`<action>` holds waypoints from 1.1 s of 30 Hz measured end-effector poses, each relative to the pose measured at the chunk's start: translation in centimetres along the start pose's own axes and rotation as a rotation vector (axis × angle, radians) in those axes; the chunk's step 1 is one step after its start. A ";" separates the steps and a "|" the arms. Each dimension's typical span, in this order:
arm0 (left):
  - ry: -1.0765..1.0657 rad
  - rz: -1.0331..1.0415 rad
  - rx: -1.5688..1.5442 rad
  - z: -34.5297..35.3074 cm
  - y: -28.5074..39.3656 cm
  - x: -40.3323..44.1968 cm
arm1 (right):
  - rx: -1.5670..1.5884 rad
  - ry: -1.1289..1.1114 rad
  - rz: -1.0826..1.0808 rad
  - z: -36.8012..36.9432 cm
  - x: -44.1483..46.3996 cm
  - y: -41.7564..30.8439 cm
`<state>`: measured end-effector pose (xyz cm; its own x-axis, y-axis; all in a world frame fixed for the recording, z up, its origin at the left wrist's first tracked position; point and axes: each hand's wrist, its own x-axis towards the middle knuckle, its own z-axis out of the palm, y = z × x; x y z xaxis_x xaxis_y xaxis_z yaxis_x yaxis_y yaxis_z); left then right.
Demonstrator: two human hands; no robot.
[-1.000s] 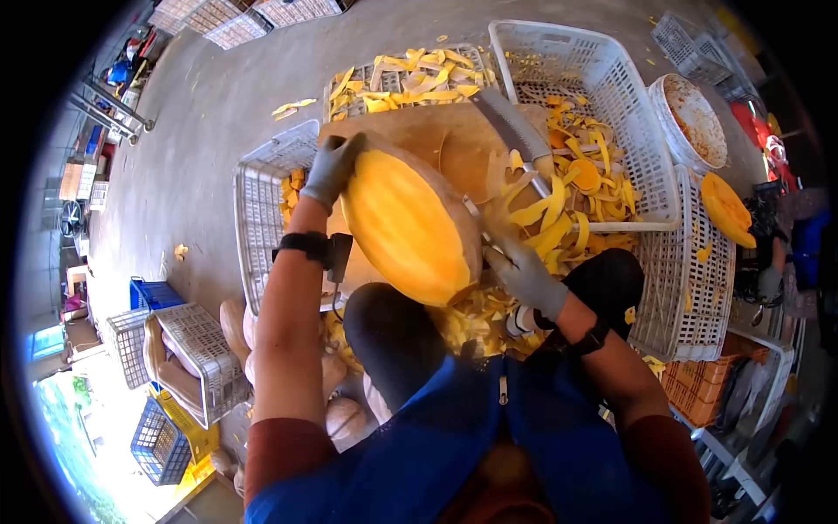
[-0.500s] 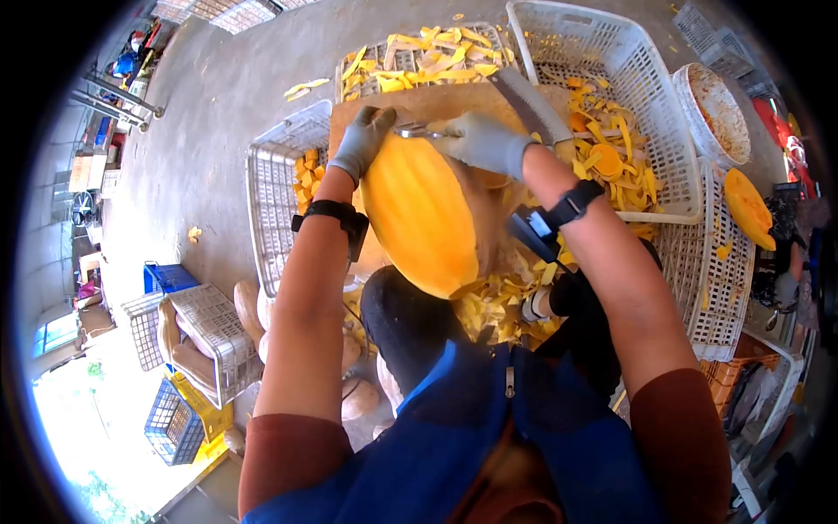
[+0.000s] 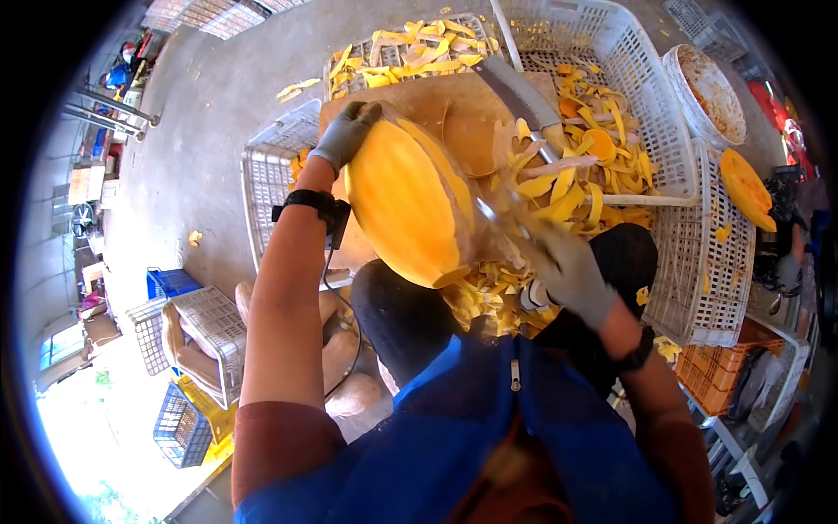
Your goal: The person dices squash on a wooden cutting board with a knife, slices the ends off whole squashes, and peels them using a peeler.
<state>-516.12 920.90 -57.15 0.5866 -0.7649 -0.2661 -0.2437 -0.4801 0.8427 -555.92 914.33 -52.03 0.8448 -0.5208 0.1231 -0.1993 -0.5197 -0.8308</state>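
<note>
A large, elongated pumpkin (image 3: 397,205) lies tilted on a wooden board (image 3: 471,122), its near end above my knees. Most of its visible side is bare orange, with a strip of pale rind along the right. My gloved left hand (image 3: 347,138) grips its far end. Low beside its near right side, my gloved right hand (image 3: 572,271) is closed around a metal peeler (image 3: 486,210), both smeared by motion. A broad-bladed knife (image 3: 519,94) rests on the right of the board, its handle partly among peelings (image 3: 567,188).
A white crate (image 3: 602,26) with peelings stands at the back right; another crate (image 3: 255,205) holds orange chunks at left. Peelings (image 3: 489,301) lie between my legs. A round tub (image 3: 703,87) and a cut pumpkin piece (image 3: 745,190) sit at right. Whole pumpkins (image 3: 353,393) lie at lower left.
My right hand has swept the peeler from the pumpkin's far end towards me and to the right. The pumpkin has rolled slightly left, showing more rind; my left hand stays at its far end.
</note>
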 end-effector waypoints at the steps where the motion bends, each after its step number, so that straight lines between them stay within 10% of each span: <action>1: -0.007 0.018 0.143 -0.1 -0.9 1.3 | -0.051 -0.027 -0.010 -0.1 2.7 -0.6; 9: 0.130 0.045 0.297 1.1 -0.4 2.0 | -0.251 -0.446 -0.041 4.8 19.9 0.9; 16: 0.112 -0.020 -0.010 0.9 -1.7 0.7 | -0.379 -0.032 -0.246 1.8 1.0 -2.6; 21: 0.146 0.065 0.062 0.4 -1.5 0.5 | -0.331 -0.289 -0.056 0.7 -8.1 0.7; 26: 0.137 -0.017 0.413 0.4 -2.3 1.8 | -0.089 0.049 -0.007 0.4 -1.6 -0.4; 33: 0.221 -0.057 -0.123 0.5 -1.6 -1.6 | -0.124 0.072 -0.140 3.2 -4.6 1.5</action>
<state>-517.11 922.71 -58.33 0.7545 -0.6190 -0.2178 -0.1171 -0.4536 0.8835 -558.55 918.08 -55.59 0.8316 -0.4827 0.2746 -0.1464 -0.6676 -0.7300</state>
